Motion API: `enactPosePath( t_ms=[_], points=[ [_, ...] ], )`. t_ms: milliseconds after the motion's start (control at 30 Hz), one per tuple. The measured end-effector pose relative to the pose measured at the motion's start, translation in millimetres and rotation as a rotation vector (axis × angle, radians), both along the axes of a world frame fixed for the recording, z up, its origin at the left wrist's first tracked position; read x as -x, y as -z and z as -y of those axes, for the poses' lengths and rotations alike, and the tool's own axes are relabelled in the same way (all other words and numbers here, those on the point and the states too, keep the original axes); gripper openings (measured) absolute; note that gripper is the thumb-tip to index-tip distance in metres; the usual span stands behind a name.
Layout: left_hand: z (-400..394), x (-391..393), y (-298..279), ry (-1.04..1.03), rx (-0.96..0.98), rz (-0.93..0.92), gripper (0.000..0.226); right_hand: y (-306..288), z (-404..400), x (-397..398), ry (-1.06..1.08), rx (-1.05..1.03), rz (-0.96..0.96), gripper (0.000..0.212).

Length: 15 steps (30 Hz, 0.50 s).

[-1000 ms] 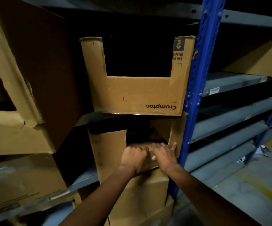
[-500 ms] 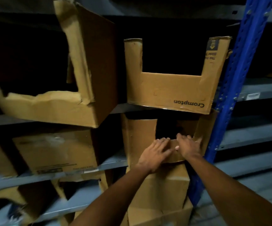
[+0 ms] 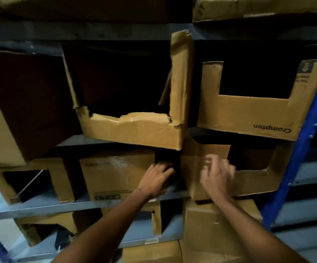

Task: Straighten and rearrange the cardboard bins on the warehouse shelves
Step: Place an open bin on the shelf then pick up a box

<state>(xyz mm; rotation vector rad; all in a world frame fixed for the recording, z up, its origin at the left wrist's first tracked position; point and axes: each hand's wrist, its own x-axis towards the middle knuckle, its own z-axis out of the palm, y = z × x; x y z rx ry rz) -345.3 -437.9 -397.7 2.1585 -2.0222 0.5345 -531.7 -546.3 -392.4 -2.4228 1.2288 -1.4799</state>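
Observation:
On the middle shelf (image 3: pixel 39 206) a cut-front cardboard bin (image 3: pixel 248 184) sits at the right, against the blue upright (image 3: pixel 304 147). A closed brown box (image 3: pixel 115 177) stands to its left, with a dark gap between them. My left hand (image 3: pixel 154 180) reaches into that gap beside the closed box's right edge; its fingertips are lost in the dark. My right hand (image 3: pixel 217 176), blurred with fingers spread, lies against the bin's tall left front panel.
One shelf up, a torn bin (image 3: pixel 134 133) sits skewed and overhangs the edge beside a "Crompton" bin (image 3: pixel 248 118). Another cut bin (image 3: pixel 62 179) stands at the middle shelf's left. Boxes (image 3: pixel 210 230) are stacked below my right arm. More cartons fill the top shelf.
The view has swung left and up. My left hand left the right bin's front lip and moved left into the gap. My right hand shifted left onto the bin's left panel.

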Motion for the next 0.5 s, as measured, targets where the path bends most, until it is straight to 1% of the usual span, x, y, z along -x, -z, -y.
enactPosePath(
  t_ms=[33,67,100,133,167,233,300,333,400,467,500],
  points=[
    [-11,-15,-3,-0.004,0.024,0.009,0.062,-5,-23,-24,-0.137,0.017,-0.014,0.024],
    [-23,-31,-4,-0.013,0.048,0.029,0.066,-8,-42,-47,-0.271,0.009,-0.085,0.022],
    [-35,-46,-4,-0.032,0.07,0.039,0.072,-11,-58,-70,-0.364,-0.018,-0.205,0.023],
    [-49,-61,-2,-0.055,0.103,0.044,0.076,-13,-71,-91,-0.399,-0.039,-0.314,0.026],
    [-62,-76,1,-0.09,0.145,0.037,0.081,-13,-81,-111,-0.389,-0.078,-0.389,0.032],
    [-87,-105,3,-0.208,0.252,-0.026,0.09,-17,-98,-143,-0.274,-0.194,-0.422,0.049],
    [-106,-133,5,-0.343,0.342,-0.152,0.086,-15,-105,-167,-0.163,-0.223,-0.427,0.06],
    [-113,-145,7,-0.418,0.355,-0.163,0.081,-14,-107,-176,-0.11,-0.213,-0.459,0.061],
    [-127,-165,13,-0.531,0.319,-0.185,0.072,-9,-107,-188,-0.005,-0.215,-0.525,0.059],
    [-136,-177,20,-0.575,0.313,-0.276,0.067,-6,-111,-191,0.068,-0.264,-0.493,0.058],
    [-136,-179,24,-0.571,0.308,-0.355,0.067,-4,-110,-191,0.086,-0.306,-0.448,0.058]
  ],
)
